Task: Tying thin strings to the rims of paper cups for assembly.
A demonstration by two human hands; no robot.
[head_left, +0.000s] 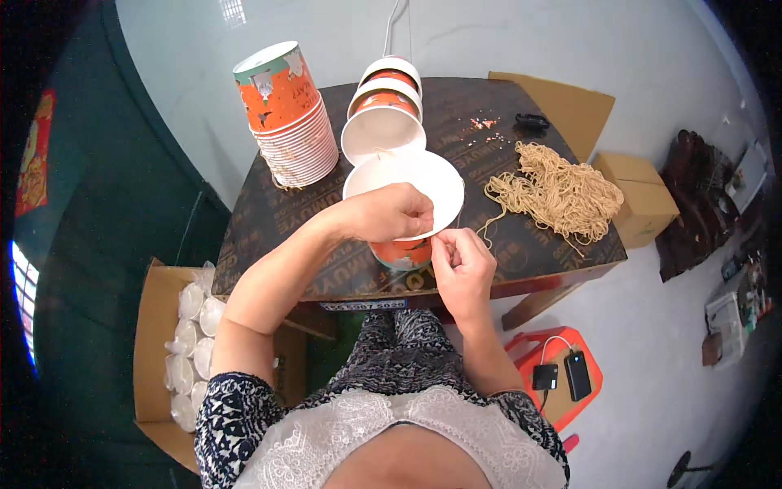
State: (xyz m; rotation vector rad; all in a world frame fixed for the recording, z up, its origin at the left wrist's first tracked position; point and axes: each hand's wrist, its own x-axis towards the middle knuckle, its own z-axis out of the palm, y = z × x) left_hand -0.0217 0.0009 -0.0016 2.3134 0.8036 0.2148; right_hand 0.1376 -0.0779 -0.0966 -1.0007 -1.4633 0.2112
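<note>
1. Patterned sleeves and two bare forearms rise from the lower edge toward a paper bowl (407, 196) held at the near rim of the dark surface (326, 244).
2. Left hand (391, 213), at 12 o'clock of the person's lap, is closed over the bowl's near rim, seemingly to steady it tilted toward the camera.
3. Right hand (460, 265), just at 4 o'clock of the left, is pinched at that rim, apparently on a thin string; what it grips is too small to tell.
4. Cord bundle (558, 194) lies loose at 3 o'clock of the bowl, within easy reach.
5. Stacked orange cups (289, 114) stand at 10 o'clock, and a row of open bowls (383, 114) at 12 o'clock.
6. Cardboard box (163, 359) of wrapped lids sits on the floor at 8 o'clock.
</note>
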